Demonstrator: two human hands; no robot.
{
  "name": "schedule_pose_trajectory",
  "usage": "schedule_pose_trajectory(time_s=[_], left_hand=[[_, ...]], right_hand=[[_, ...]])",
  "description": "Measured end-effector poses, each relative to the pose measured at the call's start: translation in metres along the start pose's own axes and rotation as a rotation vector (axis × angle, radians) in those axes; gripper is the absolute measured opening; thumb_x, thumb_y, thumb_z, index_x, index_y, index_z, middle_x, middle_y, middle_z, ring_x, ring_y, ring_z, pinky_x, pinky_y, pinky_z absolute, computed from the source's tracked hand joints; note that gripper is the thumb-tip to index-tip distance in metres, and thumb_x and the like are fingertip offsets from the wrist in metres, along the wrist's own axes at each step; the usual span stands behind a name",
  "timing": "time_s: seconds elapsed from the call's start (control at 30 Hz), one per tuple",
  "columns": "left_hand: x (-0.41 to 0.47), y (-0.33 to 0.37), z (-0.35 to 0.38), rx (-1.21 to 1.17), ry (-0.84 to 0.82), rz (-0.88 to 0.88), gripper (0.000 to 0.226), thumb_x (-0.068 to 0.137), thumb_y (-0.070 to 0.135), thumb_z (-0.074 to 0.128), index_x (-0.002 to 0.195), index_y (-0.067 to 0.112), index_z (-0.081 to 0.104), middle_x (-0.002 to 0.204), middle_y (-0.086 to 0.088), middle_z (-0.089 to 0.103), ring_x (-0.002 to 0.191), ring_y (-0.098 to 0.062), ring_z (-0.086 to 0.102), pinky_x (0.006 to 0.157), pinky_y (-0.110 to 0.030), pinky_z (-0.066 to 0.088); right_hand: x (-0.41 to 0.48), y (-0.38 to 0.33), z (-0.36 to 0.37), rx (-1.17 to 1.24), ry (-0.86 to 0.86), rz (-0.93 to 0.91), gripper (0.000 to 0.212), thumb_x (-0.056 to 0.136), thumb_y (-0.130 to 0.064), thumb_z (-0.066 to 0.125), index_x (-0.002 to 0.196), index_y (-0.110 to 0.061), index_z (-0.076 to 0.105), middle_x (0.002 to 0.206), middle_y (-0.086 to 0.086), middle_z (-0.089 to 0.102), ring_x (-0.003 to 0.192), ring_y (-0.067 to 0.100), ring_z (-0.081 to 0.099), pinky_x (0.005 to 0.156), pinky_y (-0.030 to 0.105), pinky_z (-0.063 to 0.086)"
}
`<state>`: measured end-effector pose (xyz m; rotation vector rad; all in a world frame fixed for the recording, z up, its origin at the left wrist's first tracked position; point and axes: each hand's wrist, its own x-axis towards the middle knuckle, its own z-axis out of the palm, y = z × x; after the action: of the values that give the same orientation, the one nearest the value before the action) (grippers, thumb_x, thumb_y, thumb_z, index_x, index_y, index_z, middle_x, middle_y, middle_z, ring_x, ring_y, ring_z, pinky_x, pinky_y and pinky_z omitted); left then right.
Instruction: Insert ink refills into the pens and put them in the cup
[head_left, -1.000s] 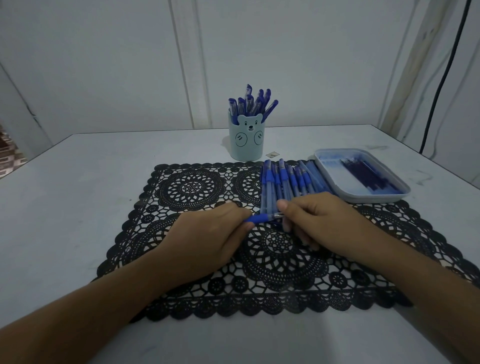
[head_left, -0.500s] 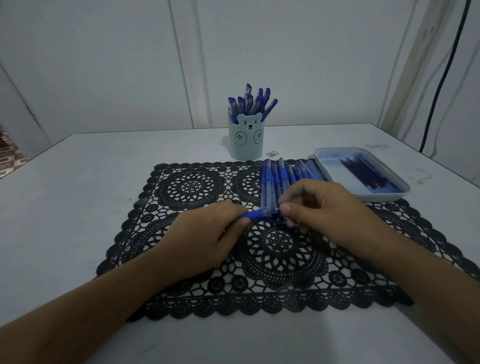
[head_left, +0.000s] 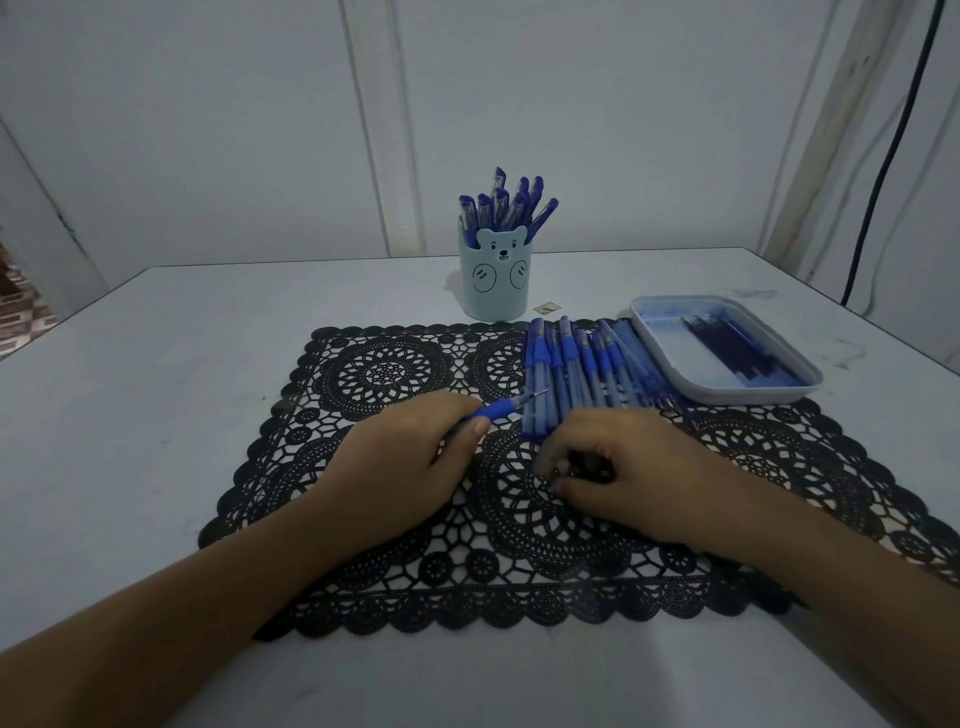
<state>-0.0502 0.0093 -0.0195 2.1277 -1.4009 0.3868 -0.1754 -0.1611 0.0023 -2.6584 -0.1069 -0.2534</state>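
A pen (head_left: 498, 409) is held in the left hand (head_left: 400, 467), gripped by its barrel with the blue grip section and metal tip left sticking out past the thumb. Its long axis is tilted, running from the hand up and to the right, so that the tip is aimed at the near end of the row of pens (head_left: 576, 374) laid side by side on the mat (head_left: 384, 374). The right hand (head_left: 613, 467) is rested on the mat just right of and slightly nearer than that tip, apart from the pen; its fingers (head_left: 556, 441) are curled under, and whether something small is pinched beneath them cannot be told. The cup (head_left: 493, 291), already crowded with pens, is stood on the counter (head_left: 156, 389) beyond the mat's far edge, almost straight ahead of the pen's tip. The left hand is therefore judged the nearer one for the drop into the cup. Dark refills (head_left: 727, 348) are left in the tray (head_left: 810, 371) at the far right, closer to the right hand.
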Motion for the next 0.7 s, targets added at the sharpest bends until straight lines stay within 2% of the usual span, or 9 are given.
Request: schedule_pose_trajectory(time_s=[0.1,0.2,0.3,0.37,0.43,0.53,0.6,0.7], left_hand=[[0.0,0.0,0.0,-0.009,0.005,0.001,0.043,0.09,0.043,0.03,0.103,0.018,0.062,0.078,0.017,0.054,0.069,-0.002,0.048,0.059,-0.015,0.038],[0.0,0.001,0.0,-0.014,0.018,0.005,0.041,0.09,0.042,0.032,0.102,0.018,0.063,0.078,0.017,0.054,0.071,0.0,0.047,0.059,-0.011,0.035],[0.0,0.001,-0.001,-0.007,0.008,0.013,0.041,0.09,0.042,0.032,0.103,0.018,0.062,0.078,0.017,0.053,0.071,0.0,0.047,0.059,-0.01,0.035],[0.0,0.003,-0.001,0.008,-0.022,0.035,0.04,0.09,0.043,0.032,0.103,0.019,0.062,0.078,0.014,0.057,0.067,-0.002,0.049,0.056,-0.016,0.041],[0.0,0.005,-0.002,0.033,-0.054,0.072,0.038,0.091,0.042,0.031,0.101,0.02,0.061,0.077,0.012,0.058,0.063,-0.002,0.051,0.052,-0.022,0.045],[0.0,0.007,-0.003,0.042,-0.071,0.093,0.037,0.091,0.042,0.031,0.1,0.021,0.061,0.075,0.013,0.056,0.062,-0.001,0.05,0.051,-0.022,0.045],[-0.001,0.005,-0.003,0.016,-0.056,0.072,0.038,0.091,0.043,0.031,0.102,0.021,0.061,0.078,0.013,0.057,0.065,-0.002,0.051,0.054,-0.024,0.046],[0.0,0.001,-0.001,-0.021,0.004,0.025,0.04,0.09,0.043,0.033,0.102,0.019,0.062,0.079,0.014,0.058,0.067,-0.002,0.051,0.059,-0.026,0.046]], right_hand=[[0.001,-0.002,-0.002,0.087,-0.006,0.058,0.025,0.079,-0.026,0.067,0.098,-0.038,0.057,0.087,-0.019,0.059,0.081,0.0,0.054,0.071,0.015,0.044],[0.0,-0.002,-0.01,0.148,-0.011,0.102,0.023,0.078,-0.031,0.068,0.093,-0.043,0.055,0.087,-0.017,0.06,0.08,-0.002,0.055,0.07,0.013,0.046],[0.001,-0.001,-0.016,0.228,0.185,0.156,0.006,0.084,-0.03,0.059,0.087,-0.034,0.059,0.081,-0.013,0.062,0.073,-0.003,0.054,0.064,0.008,0.043],[0.003,-0.002,-0.014,0.337,0.319,0.185,0.003,0.083,-0.031,0.06,0.086,-0.031,0.06,0.075,-0.01,0.06,0.064,-0.004,0.051,0.059,0.006,0.041],[0.004,-0.006,-0.008,0.404,0.32,0.18,0.007,0.081,-0.03,0.063,0.085,-0.035,0.061,0.073,-0.005,0.062,0.06,-0.003,0.05,0.057,0.008,0.041],[0.005,-0.009,-0.003,0.386,0.282,0.176,0.011,0.079,-0.028,0.065,0.076,-0.038,0.064,0.075,0.004,0.067,0.06,0.007,0.052,0.058,0.016,0.042],[0.006,-0.006,-0.007,0.459,0.299,0.217,0.012,0.081,-0.024,0.064,0.074,-0.033,0.066,0.074,0.004,0.067,0.062,0.013,0.055,0.062,0.021,0.047],[0.005,0.01,-0.018,0.665,0.369,0.322,0.012,0.086,-0.013,0.057,0.078,-0.02,0.064,0.065,-0.003,0.064,0.056,0.004,0.054,0.054,0.019,0.048]])
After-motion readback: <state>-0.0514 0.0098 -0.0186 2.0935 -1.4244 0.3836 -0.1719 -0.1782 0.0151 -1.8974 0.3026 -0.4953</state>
